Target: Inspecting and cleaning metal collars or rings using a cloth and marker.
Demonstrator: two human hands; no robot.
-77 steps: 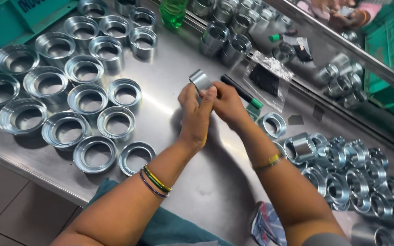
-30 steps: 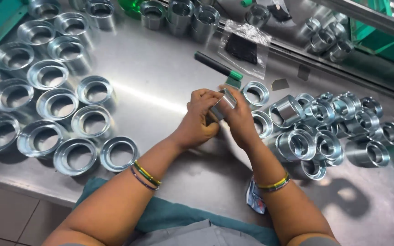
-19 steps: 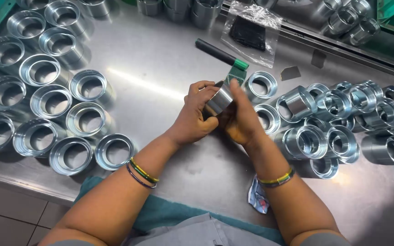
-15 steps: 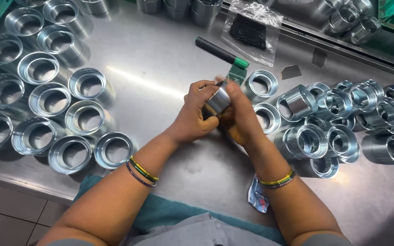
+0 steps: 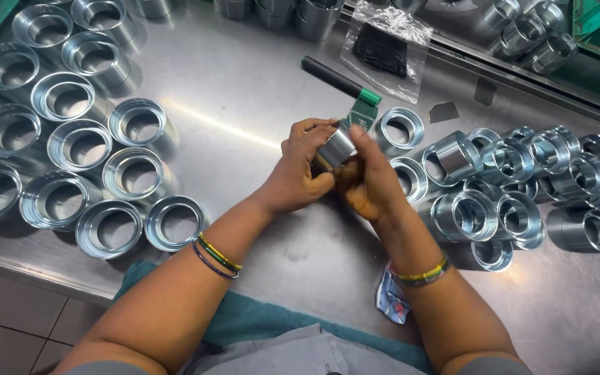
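- A small metal ring is gripped between both hands above the steel surface, roughly at its middle and clear of it.
- The left hand is clenched around the ring's left and lower side, its fingers curled over the top edge.
- The right hand is closed on the ring from the right, with the thumb pressed along its upper rim.
- Compared with a second ago, the ring has been tilted so that its smooth outer wall now faces the camera; the hands have stayed in nearly the same place, so the part appears to be turned over in the grasp rather than carried anywhere.
- Just behind the ring, a black tool with a green tip lies on the surface, untouched, and a clear plastic bag with something dark in it sits beyond that.
- To the left, larger rings are set upright in neat rows; to the right, a loose pile of smaller rings lies tumbled, some on their sides.
- One ring stands alone just beside the right hand.
- Bangles are worn on both wrists, and a crumpled wrapper lies near the right forearm.
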